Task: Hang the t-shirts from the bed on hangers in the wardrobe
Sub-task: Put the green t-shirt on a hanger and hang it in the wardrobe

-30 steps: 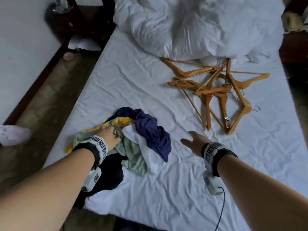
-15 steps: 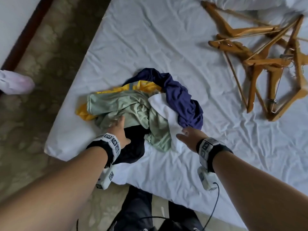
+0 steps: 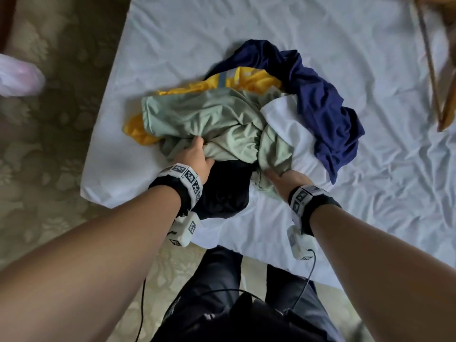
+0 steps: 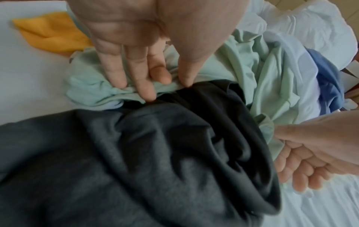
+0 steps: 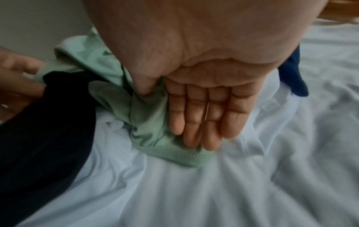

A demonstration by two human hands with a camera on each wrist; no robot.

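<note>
**Both hands on the green shirt, pile at the bed corner**

Your left hand (image 3: 195, 156) pinches a bunched fold of the green shirt (image 3: 209, 117). In the left wrist view, the fingers (image 4: 143, 86) and thumb press together on the fabric, right at its border with the black shirt (image 4: 155, 153).

Your right hand (image 3: 283, 178) grips the other end of the green shirt. In the right wrist view, the thumb clamps a twist of green cloth against the palm, while the four fingers (image 5: 204, 119) lie nearly straight, side by side, over the hem.

The shirt pile lies on the bed (image 3: 320, 33), near the corner closest to you:
- Green shirt: on top, centre of the pile.
- Black shirt: at the near edge, between your two wrists, partly under the green one.
- Yellow shirt (image 3: 254, 81): under the green one, showing at the far side and the left side.
- White shirt (image 3: 286, 124): just right of the green one.
- Navy shirt (image 3: 318, 104): far right of the pile, overlapping the white one.

Hangers (image 3: 441, 95): wooden, on the sheet, well apart from the pile, cut off by the top right edge of the head view.
</note>
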